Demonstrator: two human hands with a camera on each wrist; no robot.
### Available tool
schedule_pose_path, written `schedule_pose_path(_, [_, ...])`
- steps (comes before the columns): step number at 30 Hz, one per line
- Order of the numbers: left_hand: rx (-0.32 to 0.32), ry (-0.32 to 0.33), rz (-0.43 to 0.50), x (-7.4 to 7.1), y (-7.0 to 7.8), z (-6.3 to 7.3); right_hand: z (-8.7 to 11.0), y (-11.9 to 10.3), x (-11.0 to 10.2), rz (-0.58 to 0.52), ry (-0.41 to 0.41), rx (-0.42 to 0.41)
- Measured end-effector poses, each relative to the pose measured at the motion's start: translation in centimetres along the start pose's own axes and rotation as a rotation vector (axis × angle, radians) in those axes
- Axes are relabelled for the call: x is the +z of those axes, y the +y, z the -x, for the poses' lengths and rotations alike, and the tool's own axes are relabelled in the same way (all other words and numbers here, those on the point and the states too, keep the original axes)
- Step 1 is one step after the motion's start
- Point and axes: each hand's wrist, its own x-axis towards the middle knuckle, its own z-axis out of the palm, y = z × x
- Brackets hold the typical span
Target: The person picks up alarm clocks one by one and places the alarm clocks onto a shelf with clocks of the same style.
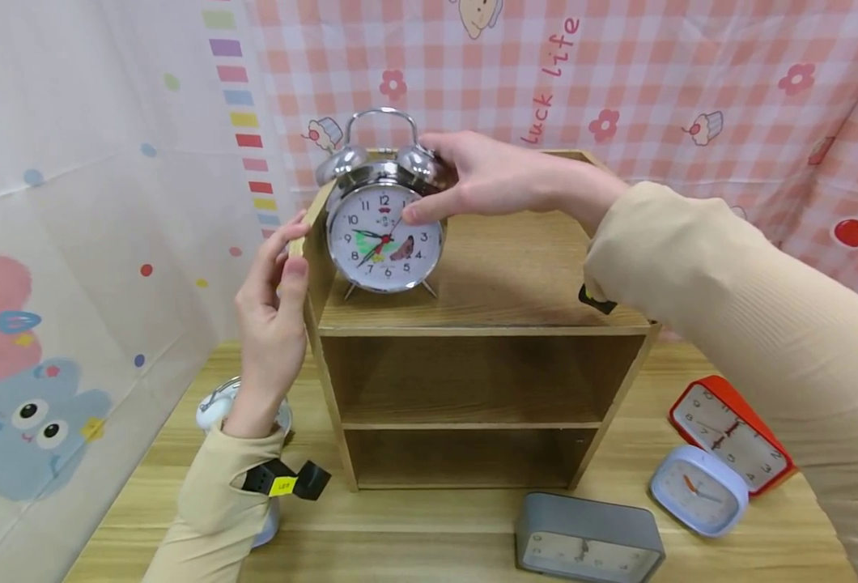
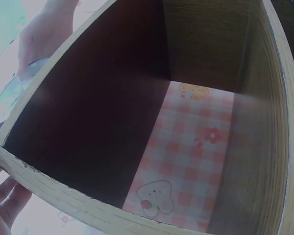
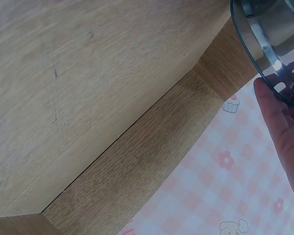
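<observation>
At the far left, a white object with a metal handle [image 1: 213,411] sits on the counter [image 1: 400,534], mostly hidden by the wrist of the left hand [image 1: 272,320], whose thumb and fingers pinch the edge of the shelf's side panel [image 1: 318,279]. Just beside that panel, on the top board of the wooden shelf [image 1: 487,331], is the silver alarm clock [image 1: 385,243], upright, its thin legs seemingly on the wood. It should be stiff, fairly weighty and slippery on its polished case, with a front that could crack; the rounded sides or the top handle [image 1: 381,112] look the best holds. The right hand [image 1: 490,178] grips its right side, thumb over the face, fingers behind. The panel leaves little room on the left. Rightward, a gray clock [image 1: 589,538], a blue clock [image 1: 698,490] and a red clock [image 1: 735,433] rest on the counter, well apart from the work.
</observation>
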Motion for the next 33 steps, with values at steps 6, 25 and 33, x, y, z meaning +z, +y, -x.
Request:
schedule_pose_path(6, [0.004,-0.005,0.002,0.0,-0.2,-0.1,0.4,-0.3,0.1,0.009,0.013,0.007])
schedule_pose_path(25, [-0.031,-0.028,-0.042,-0.4,0.6,-0.1,5.8,-0.9,0.4,0.055,0.264,0.047])
schedule_pose_path(33, [-0.087,-0.146,-0.227,-2.2,1.8,-0.6,9.5,-0.5,0.9,0.104,0.423,0.007])
